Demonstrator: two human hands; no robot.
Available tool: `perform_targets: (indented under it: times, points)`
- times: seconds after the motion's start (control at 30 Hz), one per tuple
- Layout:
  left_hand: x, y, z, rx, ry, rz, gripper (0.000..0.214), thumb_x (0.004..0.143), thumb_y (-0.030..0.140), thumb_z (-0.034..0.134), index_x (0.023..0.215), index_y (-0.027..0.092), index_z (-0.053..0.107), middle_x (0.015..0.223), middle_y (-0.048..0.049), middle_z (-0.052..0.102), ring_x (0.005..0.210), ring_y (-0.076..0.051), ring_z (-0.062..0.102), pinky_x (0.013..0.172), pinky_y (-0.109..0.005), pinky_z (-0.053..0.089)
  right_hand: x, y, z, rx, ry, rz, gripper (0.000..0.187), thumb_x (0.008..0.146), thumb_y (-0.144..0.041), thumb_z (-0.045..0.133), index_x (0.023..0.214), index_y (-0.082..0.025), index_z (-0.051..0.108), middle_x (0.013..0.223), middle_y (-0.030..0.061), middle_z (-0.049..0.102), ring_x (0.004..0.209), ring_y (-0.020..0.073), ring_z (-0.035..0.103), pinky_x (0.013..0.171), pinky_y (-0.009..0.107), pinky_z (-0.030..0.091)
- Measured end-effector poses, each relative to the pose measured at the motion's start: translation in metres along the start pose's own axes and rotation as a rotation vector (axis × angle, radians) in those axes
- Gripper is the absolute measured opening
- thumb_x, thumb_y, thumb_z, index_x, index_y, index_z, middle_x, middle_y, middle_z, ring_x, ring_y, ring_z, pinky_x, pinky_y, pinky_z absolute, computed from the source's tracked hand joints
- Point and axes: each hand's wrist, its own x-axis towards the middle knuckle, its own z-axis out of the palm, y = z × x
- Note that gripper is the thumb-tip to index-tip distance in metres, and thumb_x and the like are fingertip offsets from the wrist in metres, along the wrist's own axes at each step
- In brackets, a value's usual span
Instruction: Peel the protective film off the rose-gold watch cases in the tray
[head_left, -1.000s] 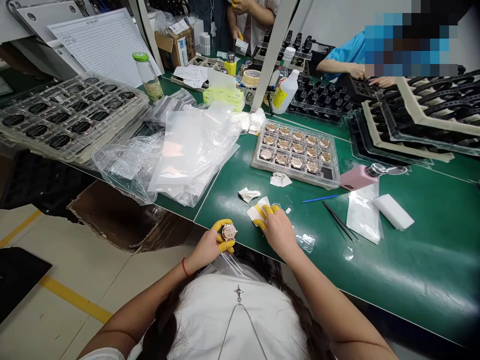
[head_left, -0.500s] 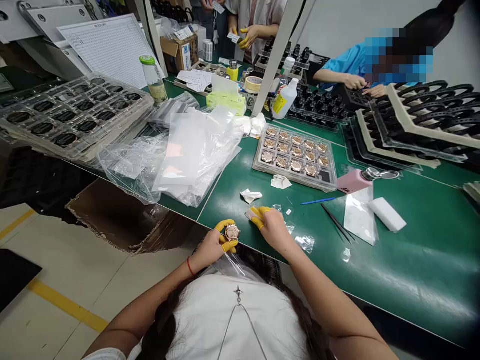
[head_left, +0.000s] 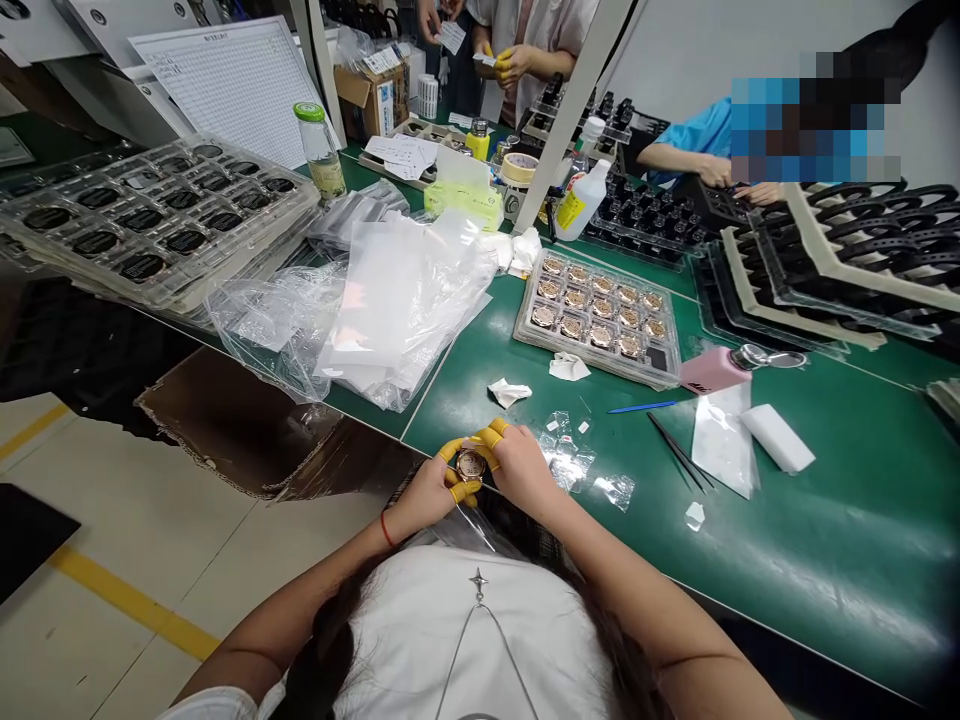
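My left hand [head_left: 429, 492], in yellow finger cots, is closed round a small round rose-gold watch head [head_left: 470, 464] just off the table's front edge. At the watch's upper rim is my right hand [head_left: 519, 462], also in yellow finger cots, its fingers pinched together. A sliver of a small pale piece [head_left: 472, 442] shows between those fingertips and the watch; its kind is unclear and most of it is hidden. Clear plastic scraps [head_left: 568, 463] lie beside my right hand. Beyond them, a crumpled white wipe [head_left: 509, 392] rests on the green table [head_left: 757, 540].
A clear tray of watch heads [head_left: 596, 372] stands ahead, with a pink pump bottle [head_left: 715, 371], tweezers [head_left: 679, 452] and a blue stick [head_left: 642, 407] nearby. Plastic bags [head_left: 390, 300] and stacked trays [head_left: 247, 255] are left. Co-workers' hands [head_left: 514, 64] show beyond.
My right hand has come left from the table to the watch, bringing the small pale piece. The watch stays in my left hand, turned slightly. The view has shifted a little.
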Motion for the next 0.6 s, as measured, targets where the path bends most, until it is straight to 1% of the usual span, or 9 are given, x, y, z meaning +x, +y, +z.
perform_targets:
  times: [0.1,0.2,0.27,0.33,0.37,0.43,0.47,0.53,0.6]
  points:
    - [-0.001,-0.001,0.000,-0.043,-0.004,-0.012,0.061,0.075,0.026,0.068,0.129,0.016,0.040,0.065,-0.0001,0.068,0.061,-0.017,0.067,0.058,-0.025,0.050,-0.002,0.016,-0.005,0.209,0.098,-0.002,0.027,0.087,-0.009,0.040,0.101,-0.020,0.061,0.093,0.0060,0.062,0.089,0.0187,0.054,0.077,0.030,0.036]
    - [-0.003,0.001,-0.001,-0.119,-0.048,-0.033,0.059,0.076,0.025,0.067,0.127,0.015,0.039,0.065,-0.0007,0.067,0.063,-0.017,0.067,0.062,-0.026,0.051,-0.009,0.044,-0.011,0.398,0.224,0.134,0.028,0.091,-0.024,0.040,0.116,-0.021,0.054,0.105,0.0071,0.063,0.093,0.0195,0.057,0.078,0.030,0.041]
    - [-0.004,0.005,-0.002,-0.168,-0.089,-0.034,0.059,0.076,0.025,0.067,0.127,0.015,0.038,0.067,-0.0008,0.067,0.064,-0.017,0.067,0.065,-0.028,0.051,-0.013,0.062,-0.016,0.344,0.183,0.233,0.030,0.090,-0.027,0.043,0.116,-0.019,0.055,0.101,0.0083,0.064,0.089,0.0213,0.057,0.075,0.031,0.042]
    - [-0.003,0.012,-0.001,-0.209,-0.102,-0.031,0.060,0.074,0.024,0.070,0.124,0.016,0.039,0.076,-0.0016,0.067,0.067,-0.016,0.067,0.069,-0.029,0.052,-0.015,0.074,-0.019,0.174,0.101,0.286,0.027,0.087,-0.024,0.046,0.108,-0.016,0.060,0.091,0.0099,0.064,0.085,0.0235,0.056,0.074,0.034,0.042]
    - [-0.002,0.016,0.000,-0.225,-0.102,-0.031,0.061,0.072,0.024,0.071,0.123,0.017,0.040,0.082,-0.0020,0.066,0.068,-0.015,0.067,0.070,-0.029,0.052,-0.016,0.077,-0.020,0.091,0.095,0.297,0.025,0.086,-0.022,0.048,0.104,-0.015,0.063,0.091,0.0112,0.064,0.086,0.0247,0.054,0.075,0.036,0.042]
    - [0.000,0.024,0.002,-0.239,-0.103,-0.041,0.062,0.069,0.023,0.074,0.122,0.018,0.041,0.089,-0.0027,0.064,0.070,-0.015,0.066,0.072,-0.030,0.053,-0.015,0.078,-0.020,-0.017,0.166,0.279,0.023,0.084,-0.022,0.051,0.101,-0.015,0.066,0.103,0.0142,0.061,0.098,0.0282,0.050,0.083,0.040,0.040]
    - [0.001,0.027,0.003,-0.230,-0.110,-0.050,0.063,0.070,0.023,0.073,0.122,0.018,0.040,0.088,-0.0025,0.065,0.069,-0.015,0.066,0.072,-0.030,0.053,-0.014,0.076,-0.020,-0.044,0.220,0.248,0.023,0.083,-0.023,0.053,0.101,-0.016,0.066,0.112,0.0150,0.058,0.108,0.0302,0.045,0.088,0.042,0.037]
    - [0.001,0.031,0.005,-0.160,-0.136,-0.070,0.061,0.075,0.027,0.068,0.127,0.017,0.036,0.075,-0.0013,0.067,0.066,-0.015,0.066,0.069,-0.029,0.052,-0.013,0.072,-0.019,-0.058,0.309,0.176,0.020,0.083,-0.024,0.055,0.098,-0.018,0.067,0.124,0.0141,0.052,0.121,0.0323,0.034,0.097,0.046,0.030]
    - [0.000,0.029,0.007,-0.055,-0.150,-0.090,0.060,0.079,0.030,0.063,0.130,0.016,0.035,0.063,0.0000,0.066,0.061,-0.016,0.065,0.065,-0.028,0.051,-0.014,0.066,-0.018,0.006,0.361,0.120,0.018,0.086,-0.023,0.052,0.094,-0.018,0.067,0.119,0.0123,0.055,0.120,0.0295,0.036,0.097,0.044,0.030]
